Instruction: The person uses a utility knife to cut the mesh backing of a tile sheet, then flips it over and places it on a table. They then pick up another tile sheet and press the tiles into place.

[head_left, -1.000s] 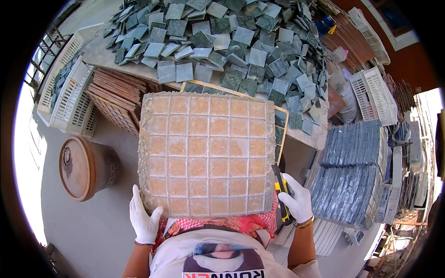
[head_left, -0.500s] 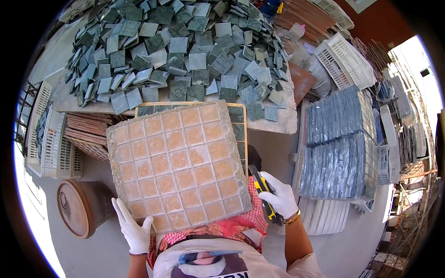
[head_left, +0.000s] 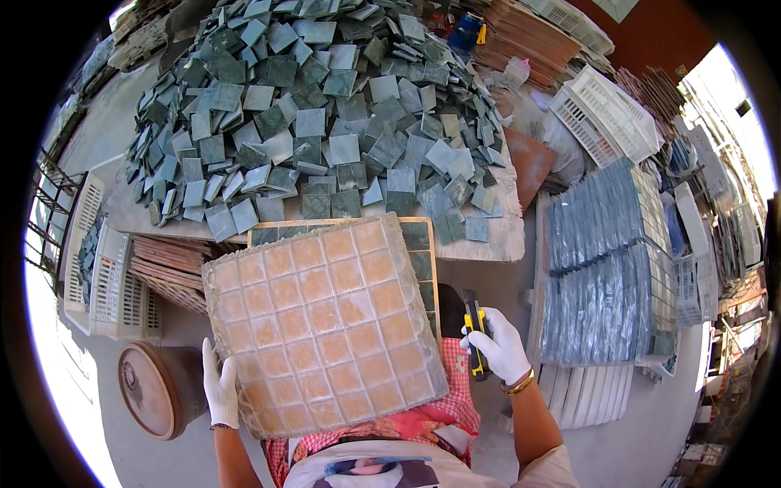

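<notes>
A square gridded mould (head_left: 338, 313) with tan-orange cells and a crusty grey rim lies tilted across my lap. Under it, a thin wooden-edged frame of dark green tiles (head_left: 422, 264) sticks out at the top and right. My left hand (head_left: 220, 390), in a white glove, is open beside the mould's lower left edge, fingers stretched upward; whether it touches the rim I cannot tell. To the right of the mould, my gloved right hand (head_left: 502, 348) is closed around a yellow-and-black utility knife (head_left: 475, 333), its blade end pointing up and away from me.
Loose green stone tiles (head_left: 325, 122) are heaped on the table (head_left: 496, 250) ahead. A round brown lidded tub (head_left: 146, 390) and a white crate (head_left: 122, 285) stand at left. Plastic-wrapped bluish tile stacks (head_left: 598, 268) and another white crate (head_left: 606, 114) are at right.
My right hand has moved the utility knife away from the mould's right edge, holding it more upright. My left hand's fingers have drawn closer together. The whole view has shifted slightly.
</notes>
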A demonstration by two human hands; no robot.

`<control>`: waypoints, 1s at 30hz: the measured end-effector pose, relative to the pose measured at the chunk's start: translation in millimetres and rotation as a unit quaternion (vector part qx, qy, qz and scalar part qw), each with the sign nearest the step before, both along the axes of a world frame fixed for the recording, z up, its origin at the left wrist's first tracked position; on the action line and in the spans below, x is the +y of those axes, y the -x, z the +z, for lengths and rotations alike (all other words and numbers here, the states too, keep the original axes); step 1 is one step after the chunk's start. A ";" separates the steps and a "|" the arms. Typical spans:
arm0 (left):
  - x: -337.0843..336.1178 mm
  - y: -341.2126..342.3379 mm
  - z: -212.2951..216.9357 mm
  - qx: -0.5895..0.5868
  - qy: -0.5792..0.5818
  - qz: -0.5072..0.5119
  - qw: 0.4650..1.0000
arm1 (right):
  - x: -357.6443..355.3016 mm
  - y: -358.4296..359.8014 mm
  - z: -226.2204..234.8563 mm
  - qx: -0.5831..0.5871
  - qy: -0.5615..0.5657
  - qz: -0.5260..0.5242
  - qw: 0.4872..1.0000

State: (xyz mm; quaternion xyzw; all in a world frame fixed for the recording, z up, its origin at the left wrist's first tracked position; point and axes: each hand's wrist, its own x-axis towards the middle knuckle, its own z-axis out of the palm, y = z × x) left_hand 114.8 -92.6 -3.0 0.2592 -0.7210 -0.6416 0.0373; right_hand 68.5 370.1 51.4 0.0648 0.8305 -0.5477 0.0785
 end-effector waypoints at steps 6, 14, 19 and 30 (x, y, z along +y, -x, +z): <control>7.1 7.5 -0.7 0.013 0.011 -0.025 1.000 | -16.9 37.5 19.8 -0.027 -0.047 0.034 0.998; 8.1 4.5 -5.1 0.020 0.037 0.001 0.999 | -33.0 85.7 14.2 0.042 -0.093 0.075 0.992; 10.3 4.3 -11.0 0.020 0.024 0.010 0.999 | -39.4 119.6 9.1 0.091 -0.128 0.108 0.982; 11.2 2.4 -19.7 0.029 0.068 0.016 0.997 | -34.8 159.6 -10.3 0.215 -0.435 0.212 0.848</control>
